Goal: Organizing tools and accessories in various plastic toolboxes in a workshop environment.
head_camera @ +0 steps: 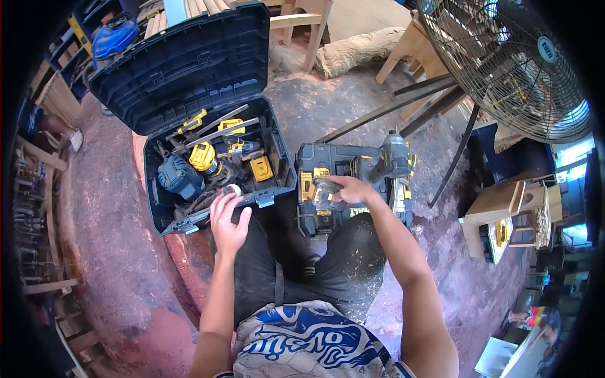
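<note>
My right hand (354, 190) grips a black-and-yellow battery pack (325, 193) above a closed black-and-yellow DeWalt tool case (326, 153). On that case, right of the hand, a cordless power tool (394, 156) stands with its head up. My left hand (229, 222) is over the front rim of an open black toolbox (283, 182), fingers apart, nothing seen in its grasp. A round white thing (235, 190) lies just beyond its fingertips. Inside the box are a blue-grey power tool (178, 176), a yellow-topped power tool (204, 158), a cordless drill (241, 148) and a yellow-and-black battery-like block (261, 169).
The toolbox lid (189, 66) stands raised at the back. A large caged floor fan (510, 71) is at the upper right, its metal legs (387, 108) reaching towards the case. Wooden furniture (496, 203) stands right. Another person's foot (75, 140) shows left.
</note>
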`<state>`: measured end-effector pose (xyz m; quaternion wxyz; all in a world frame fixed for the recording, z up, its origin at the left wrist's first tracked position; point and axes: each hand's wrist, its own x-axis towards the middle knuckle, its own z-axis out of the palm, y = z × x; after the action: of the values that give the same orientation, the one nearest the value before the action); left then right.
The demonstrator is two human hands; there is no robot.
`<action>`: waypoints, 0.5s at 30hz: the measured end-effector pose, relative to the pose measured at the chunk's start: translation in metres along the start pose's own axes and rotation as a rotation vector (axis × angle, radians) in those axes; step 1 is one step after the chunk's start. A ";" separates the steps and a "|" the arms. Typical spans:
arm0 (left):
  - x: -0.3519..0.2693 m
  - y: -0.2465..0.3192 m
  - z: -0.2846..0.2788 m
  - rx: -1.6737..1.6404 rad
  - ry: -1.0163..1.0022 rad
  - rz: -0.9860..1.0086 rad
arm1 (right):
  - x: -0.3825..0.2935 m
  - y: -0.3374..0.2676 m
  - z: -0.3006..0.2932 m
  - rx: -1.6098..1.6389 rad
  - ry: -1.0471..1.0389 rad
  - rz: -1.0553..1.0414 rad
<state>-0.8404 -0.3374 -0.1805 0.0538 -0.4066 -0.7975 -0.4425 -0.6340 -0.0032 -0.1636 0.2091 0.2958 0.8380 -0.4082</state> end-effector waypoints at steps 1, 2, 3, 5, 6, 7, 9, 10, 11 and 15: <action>-0.003 -0.002 0.005 -0.103 0.029 -0.050 | -0.005 0.003 0.003 -0.086 0.098 -0.064; -0.005 -0.004 0.008 -0.109 0.023 -0.051 | -0.010 0.009 0.006 -0.187 0.131 -0.015; -0.007 -0.006 0.010 -0.126 0.047 -0.056 | -0.018 0.005 0.010 -0.189 0.127 -0.011; -0.013 -0.008 0.009 -0.141 0.076 -0.077 | -0.041 -0.009 0.018 -0.169 0.296 -0.142; -0.012 -0.005 0.010 -0.166 0.036 -0.090 | -0.052 0.006 0.018 -0.201 0.385 -0.264; -0.012 -0.004 0.009 -0.182 -0.002 -0.109 | -0.061 0.015 0.013 -0.206 0.378 -0.263; -0.016 -0.002 0.009 -0.178 -0.004 -0.093 | -0.080 0.033 -0.002 0.030 0.313 -0.074; -0.021 -0.001 0.011 -0.221 -0.051 -0.146 | -0.087 0.049 -0.003 0.107 0.467 0.046; -0.026 -0.001 0.012 -0.263 -0.098 -0.198 | -0.088 0.063 -0.001 0.185 0.619 0.166; -0.062 -0.013 0.025 -0.086 -0.300 -0.137 | -0.067 0.082 0.002 0.430 0.986 0.132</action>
<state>-0.8015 -0.3595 -0.2317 -0.1135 -0.4148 -0.8027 -0.4131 -0.5298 0.0136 -0.1710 -0.2486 0.5405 0.7140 -0.3692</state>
